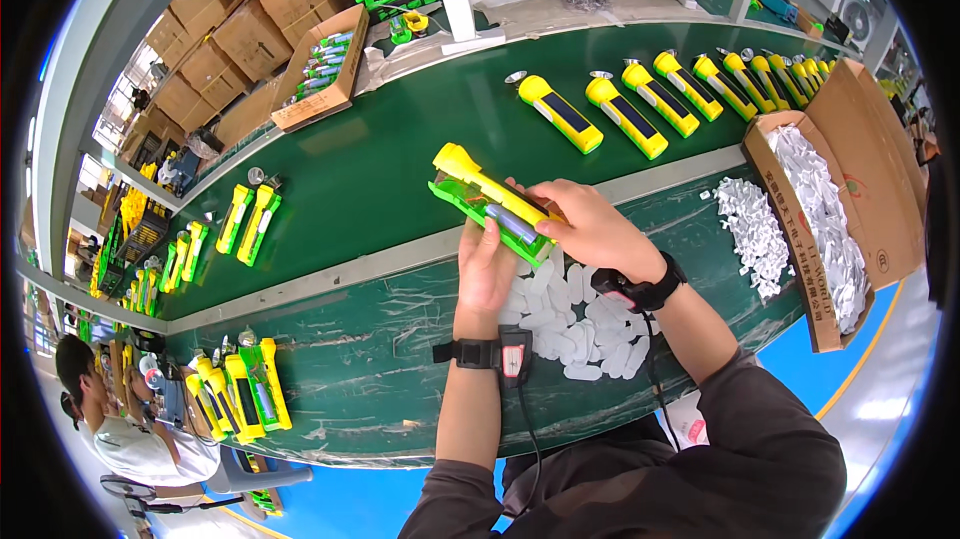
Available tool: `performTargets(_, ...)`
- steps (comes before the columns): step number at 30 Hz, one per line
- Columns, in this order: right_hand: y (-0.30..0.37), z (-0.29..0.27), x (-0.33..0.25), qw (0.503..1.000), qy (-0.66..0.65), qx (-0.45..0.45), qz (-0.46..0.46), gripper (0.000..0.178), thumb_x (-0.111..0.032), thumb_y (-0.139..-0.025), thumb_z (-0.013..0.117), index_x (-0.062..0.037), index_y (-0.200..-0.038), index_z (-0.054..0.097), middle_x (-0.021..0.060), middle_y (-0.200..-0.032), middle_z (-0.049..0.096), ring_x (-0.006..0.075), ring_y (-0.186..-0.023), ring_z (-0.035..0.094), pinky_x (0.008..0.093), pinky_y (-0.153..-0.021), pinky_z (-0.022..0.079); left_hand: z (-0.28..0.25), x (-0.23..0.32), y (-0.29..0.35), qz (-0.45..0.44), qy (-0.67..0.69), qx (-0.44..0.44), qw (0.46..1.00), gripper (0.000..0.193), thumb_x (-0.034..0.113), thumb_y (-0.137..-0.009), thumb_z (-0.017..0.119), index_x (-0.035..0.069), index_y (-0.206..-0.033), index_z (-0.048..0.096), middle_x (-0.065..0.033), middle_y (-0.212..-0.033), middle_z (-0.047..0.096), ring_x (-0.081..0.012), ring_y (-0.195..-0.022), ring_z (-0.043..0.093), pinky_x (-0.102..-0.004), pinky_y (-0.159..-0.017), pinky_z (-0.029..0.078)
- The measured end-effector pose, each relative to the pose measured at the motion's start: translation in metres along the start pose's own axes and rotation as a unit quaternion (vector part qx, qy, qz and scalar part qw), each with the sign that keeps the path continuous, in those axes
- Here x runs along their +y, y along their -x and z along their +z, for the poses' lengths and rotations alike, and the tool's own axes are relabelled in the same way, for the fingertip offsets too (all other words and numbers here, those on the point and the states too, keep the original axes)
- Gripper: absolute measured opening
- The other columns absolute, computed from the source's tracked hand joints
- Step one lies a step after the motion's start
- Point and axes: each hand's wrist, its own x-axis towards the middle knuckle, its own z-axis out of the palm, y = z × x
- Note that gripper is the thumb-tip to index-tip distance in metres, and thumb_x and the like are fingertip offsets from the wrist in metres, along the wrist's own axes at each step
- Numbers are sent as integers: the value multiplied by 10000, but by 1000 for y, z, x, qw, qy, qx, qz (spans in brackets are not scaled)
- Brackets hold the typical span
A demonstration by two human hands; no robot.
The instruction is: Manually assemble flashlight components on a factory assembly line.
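Observation:
Over the near edge of the belt I hold a flashlight whose casing is parted lengthwise. Its yellow half (475,175) is tilted up from the green half (458,201), and a blue-grey cylindrical battery (512,223) shows between them. From below, my left hand (486,264) is closed around the green half. My right hand (592,224) grips the yellow half at its near end; some of its fingers are hidden behind the casing. Under my wrists, translucent white oval pieces (585,329) lie in a loose heap on the worktop.
Yellow-green flashlights (560,114) stand in a row along the green belt (380,169). A cardboard box (800,264) of white parts borders a pile of small white pieces (752,239). Several flashlights (240,394) lie at left, near a seated person (140,439). Cables hang from my wrist straps.

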Motion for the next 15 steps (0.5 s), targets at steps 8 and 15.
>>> performTargets(8,-10,-1,4,978,-196,-24,65,338,0,-820,573,84,-1145,529,194,-1090,616,259,-1029,611,339,-869,486,-2,-2,2,-13,-17,38,999,705,350,-897,583,2,-1401,233,-128,-1410,366,-272,-1298,369,-429,-1093,294)
performTargets(15,-10,-7,0,973,-221,-33,62,341,-4,-818,580,76,-1145,532,177,-1062,626,249,-1003,617,337,-858,490,-4,-2,2,-2,-29,34,999,712,345,-878,616,11,-1393,256,-112,-1384,397,-262,-1274,397,-420,-1087,301)
